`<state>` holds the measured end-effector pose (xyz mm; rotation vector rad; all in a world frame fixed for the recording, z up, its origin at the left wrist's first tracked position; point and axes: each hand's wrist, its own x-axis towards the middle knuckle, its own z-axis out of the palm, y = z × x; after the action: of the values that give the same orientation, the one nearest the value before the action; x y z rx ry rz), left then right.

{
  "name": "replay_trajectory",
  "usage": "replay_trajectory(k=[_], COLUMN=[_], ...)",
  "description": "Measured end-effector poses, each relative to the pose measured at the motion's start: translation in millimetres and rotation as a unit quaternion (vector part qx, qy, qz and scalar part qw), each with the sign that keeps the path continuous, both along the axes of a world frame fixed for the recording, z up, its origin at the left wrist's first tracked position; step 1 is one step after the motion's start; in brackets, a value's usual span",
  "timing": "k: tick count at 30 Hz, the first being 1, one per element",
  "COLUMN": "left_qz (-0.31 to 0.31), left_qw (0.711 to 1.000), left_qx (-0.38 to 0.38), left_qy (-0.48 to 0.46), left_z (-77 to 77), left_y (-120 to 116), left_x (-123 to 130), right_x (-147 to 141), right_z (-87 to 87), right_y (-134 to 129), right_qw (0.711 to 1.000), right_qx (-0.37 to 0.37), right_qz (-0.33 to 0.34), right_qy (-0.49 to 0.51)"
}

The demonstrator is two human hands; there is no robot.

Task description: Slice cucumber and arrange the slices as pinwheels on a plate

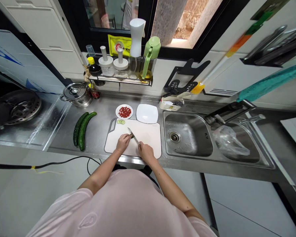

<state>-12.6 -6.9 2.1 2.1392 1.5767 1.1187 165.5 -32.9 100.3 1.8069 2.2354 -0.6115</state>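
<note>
On the pale cutting board (150,133) in front of me, my right hand (146,152) was closed round the handle of a knife (134,135), its blade slanting away to the left. My left hand (123,142) had its fingers bunched together on a small green piece (132,135) lying right by the blade. Near the board's far left corner, beside its handle, a few cucumber slices (120,121) overlapped in a short row. Just beyond the board stood a small dish (117,112) of red pieces (125,112) and, to its right, a plain white plate (147,113). Two whole cucumbers (83,131) lay side by side on the steel counter (60,135), well left of the board; the sink (187,123) was to its right.
</note>
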Motion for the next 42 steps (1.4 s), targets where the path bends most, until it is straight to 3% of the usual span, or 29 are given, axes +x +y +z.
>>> replay_trajectory(k=[17, 28, 42], left_qz=[-0.006, -0.009, -0.015], left_qw=[1.000, 1.000, 1.000], left_qx=[0.014, 0.016, 0.012], left_qy=[0.002, -0.009, -0.011], left_z=[0.3, -1.1, 0.6], left_y=[0.2, 0.8, 1.6], left_x=[0.0, 0.4, 0.2], right_x=[0.2, 15.6, 10.6], right_z=[-2.1, -1.6, 2.8], right_y=[-2.0, -12.2, -1.3], right_qw=[1.000, 0.998, 0.998], right_qx=[-0.017, -0.050, -0.052], right_qz=[0.004, 0.020, 0.037], right_qy=[-0.001, -0.017, -0.007])
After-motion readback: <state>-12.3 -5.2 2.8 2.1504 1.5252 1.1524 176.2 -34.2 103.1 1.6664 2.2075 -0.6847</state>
